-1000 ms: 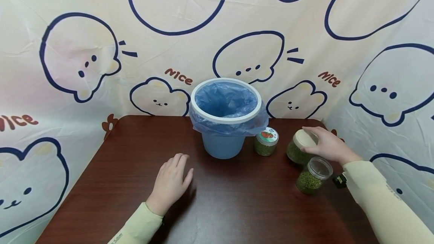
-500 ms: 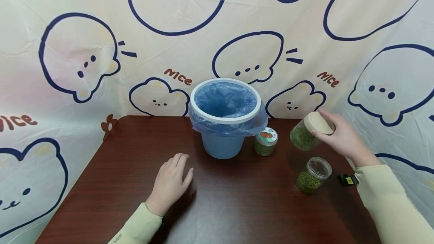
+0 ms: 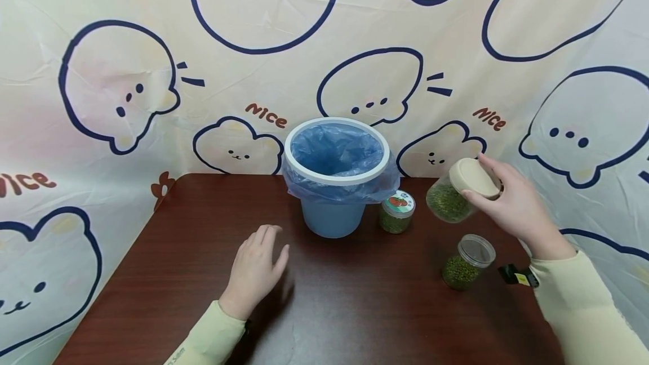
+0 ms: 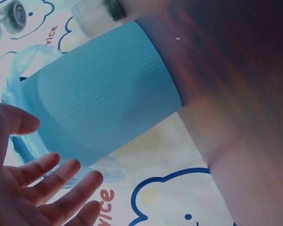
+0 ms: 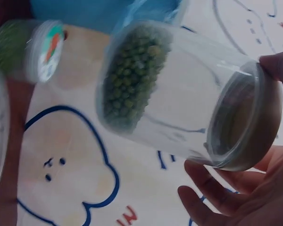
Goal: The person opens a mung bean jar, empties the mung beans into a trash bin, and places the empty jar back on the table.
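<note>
My right hand (image 3: 522,207) grips a clear jar (image 3: 448,200) by its cream lid (image 3: 475,178), raised above the table and tilted. Small green beans (image 5: 134,77) fill part of that jar in the right wrist view. Below it on the table stands a second clear jar (image 3: 467,262), lidless, with green beans in its lower half. My left hand (image 3: 255,271) is held over the left middle of the table, fingers loosely bent with nothing in them. In the left wrist view, the fingers of the left hand (image 4: 52,188) show in front of the blue bin (image 4: 104,94).
A blue bin (image 3: 332,218) with a white rim and blue bag liner stands at the back middle of the brown table (image 3: 203,218). Right beside it sits a small jar (image 3: 397,213) with a picture on its lid. A patterned cloth (image 3: 253,83) hangs behind.
My right hand has lifted the cream-lidded jar off the table, moving it up and a little right, then slightly left. The left hand has barely moved.
</note>
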The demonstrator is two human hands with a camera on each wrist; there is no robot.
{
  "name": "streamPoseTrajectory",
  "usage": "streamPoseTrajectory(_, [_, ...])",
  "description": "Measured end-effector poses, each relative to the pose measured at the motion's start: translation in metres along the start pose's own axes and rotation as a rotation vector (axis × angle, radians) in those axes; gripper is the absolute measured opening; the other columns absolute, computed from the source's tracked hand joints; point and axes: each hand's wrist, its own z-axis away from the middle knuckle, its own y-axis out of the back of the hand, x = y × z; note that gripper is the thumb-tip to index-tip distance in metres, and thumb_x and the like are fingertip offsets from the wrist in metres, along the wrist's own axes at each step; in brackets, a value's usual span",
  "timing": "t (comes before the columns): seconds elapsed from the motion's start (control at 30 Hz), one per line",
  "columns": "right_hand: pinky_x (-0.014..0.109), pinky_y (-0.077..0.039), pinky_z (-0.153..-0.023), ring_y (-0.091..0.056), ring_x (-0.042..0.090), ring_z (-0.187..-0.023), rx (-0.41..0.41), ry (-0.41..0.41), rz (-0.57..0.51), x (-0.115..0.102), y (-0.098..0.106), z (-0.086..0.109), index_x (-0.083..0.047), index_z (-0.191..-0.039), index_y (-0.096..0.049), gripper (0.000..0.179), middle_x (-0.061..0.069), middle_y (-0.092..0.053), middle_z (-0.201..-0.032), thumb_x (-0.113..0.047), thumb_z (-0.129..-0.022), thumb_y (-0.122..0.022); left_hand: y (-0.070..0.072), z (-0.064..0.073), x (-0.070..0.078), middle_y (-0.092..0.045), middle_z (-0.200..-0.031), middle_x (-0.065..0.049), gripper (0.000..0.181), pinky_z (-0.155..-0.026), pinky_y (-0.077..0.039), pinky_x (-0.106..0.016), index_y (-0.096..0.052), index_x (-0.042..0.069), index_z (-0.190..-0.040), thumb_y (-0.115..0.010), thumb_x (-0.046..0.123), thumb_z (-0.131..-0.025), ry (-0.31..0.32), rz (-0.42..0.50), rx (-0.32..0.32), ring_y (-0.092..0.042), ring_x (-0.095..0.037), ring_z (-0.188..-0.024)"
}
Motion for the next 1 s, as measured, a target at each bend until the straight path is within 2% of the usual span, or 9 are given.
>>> streamPoseTrajectory(0.2, [0.065, -0.04, -0.096, -0.042, 0.051, -0.136, 0.032, 0.024, -0.05, -0.02, 0.002, 0.005, -0.011, -0.162, -0.031, 0.085, 0.027, -0.04, -0.159, -0.038, -0.095, -0.074, 0.002, -0.009, 0.008, -0.067, -0.11, -0.016, 0.035, -0.075, -0.057, -0.05, -0.064, -0.001, -0.118, -0.077, 0.015, -0.088, 0.052, 0.046, 0.02, -0.068, -0.034, -0.091])
streamPoseTrajectory(0.37, [0.069, -0.037, -0.102, -0.039, 0.05, -0.142, 0.061, 0.033, -0.157, -0.036, -0.001, 0.007, -0.014, -0.163, -0.029, 0.084, 0.023, -0.034, -0.164, -0.032, -0.095, -0.074, 0.005, -0.016, 0.013, -0.067, -0.112, -0.016, 0.035, -0.079, -0.058, -0.049, -0.064, -0.001, -0.119, -0.076, 0.016, -0.09, 0.074, 0.086, 0.027, -0.068, -0.033, -0.097])
streamPoseTrajectory(0.5, [0.065, -0.034, -0.107, -0.037, 0.046, -0.145, 0.084, 0.031, -0.238, -0.045, -0.006, 0.01, -0.017, -0.163, -0.029, 0.082, 0.016, -0.031, -0.167, -0.027, -0.095, -0.073, 0.007, -0.02, 0.017, -0.066, -0.114, -0.015, 0.035, -0.085, -0.058, -0.048, -0.063, 0.0, -0.12, -0.076, 0.016, -0.091, 0.093, 0.139, 0.022, -0.068, -0.031, -0.101])
streamPoseTrajectory(0.6, [0.042, -0.04, -0.107, -0.04, 0.041, -0.142, 0.108, 0.029, -0.271, -0.051, -0.009, 0.013, -0.022, -0.163, -0.03, 0.082, 0.013, -0.034, -0.166, -0.025, -0.094, -0.074, 0.008, -0.023, 0.019, -0.065, -0.118, -0.015, 0.037, -0.088, -0.057, -0.048, -0.062, 0.001, -0.122, -0.076, 0.016, -0.092, 0.101, 0.192, 0.004, -0.067, -0.031, -0.104])
streamPoseTrajectory(0.73, [0.016, -0.035, -0.092, -0.044, 0.035, -0.137, 0.148, 0.044, -0.314, -0.058, -0.014, 0.019, -0.026, -0.162, -0.033, 0.082, 0.014, -0.041, -0.161, -0.023, -0.093, -0.075, 0.009, -0.025, 0.023, -0.064, -0.122, -0.014, 0.04, -0.089, -0.057, -0.047, -0.061, 0.001, -0.125, -0.076, 0.019, -0.093, 0.096, 0.239, -0.018, -0.066, -0.03, -0.106])
streamPoseTrajectory(0.87, [0.013, -0.035, -0.089, -0.047, 0.018, -0.131, 0.186, 0.051, -0.356, -0.064, -0.02, 0.023, -0.029, -0.161, -0.035, 0.08, 0.012, -0.045, -0.158, -0.02, -0.092, -0.075, 0.01, -0.026, 0.025, -0.063, -0.124, -0.012, 0.043, -0.09, -0.056, -0.046, -0.059, 0.003, -0.129, -0.076, 0.021, -0.093, 0.08, 0.28, -0.01, -0.065, -0.028, -0.108])
streamPoseTrajectory(1.0, [0.014, -0.035, -0.09, -0.043, 0.002, -0.128, 0.208, 0.056, -0.412, -0.071, -0.027, 0.028, -0.032, -0.16, -0.037, 0.08, 0.006, -0.043, -0.161, -0.017, -0.091, -0.075, 0.01, -0.028, 0.028, -0.061, -0.128, -0.01, 0.047, -0.093, -0.055, -0.047, -0.056, 0.006, -0.136, -0.074, 0.021, -0.095, 0.076, 0.35, -0.007, -0.062, -0.025, -0.113])
